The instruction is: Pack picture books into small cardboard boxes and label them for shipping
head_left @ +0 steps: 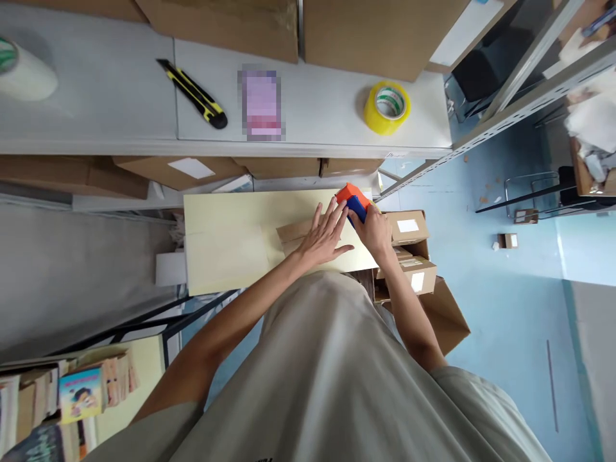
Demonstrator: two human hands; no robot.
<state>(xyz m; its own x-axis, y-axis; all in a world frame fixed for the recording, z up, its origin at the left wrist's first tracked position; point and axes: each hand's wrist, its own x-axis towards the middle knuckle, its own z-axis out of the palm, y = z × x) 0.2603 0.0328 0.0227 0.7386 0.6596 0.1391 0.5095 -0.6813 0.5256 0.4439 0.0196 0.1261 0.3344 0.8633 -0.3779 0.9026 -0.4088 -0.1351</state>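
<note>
Two hands (327,234) (373,231) — one orange-blue tape dispenser (353,199), one box (293,232).

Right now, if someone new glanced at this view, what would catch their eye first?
Most likely the orange and blue tape dispenser at the centre, held in the right hand against a small cardboard box that the left hand presses flat on the pale yellow table. Next, the bright yellow tape roll on the white shelf above, and the yellow and black utility knife to its left.
</note>
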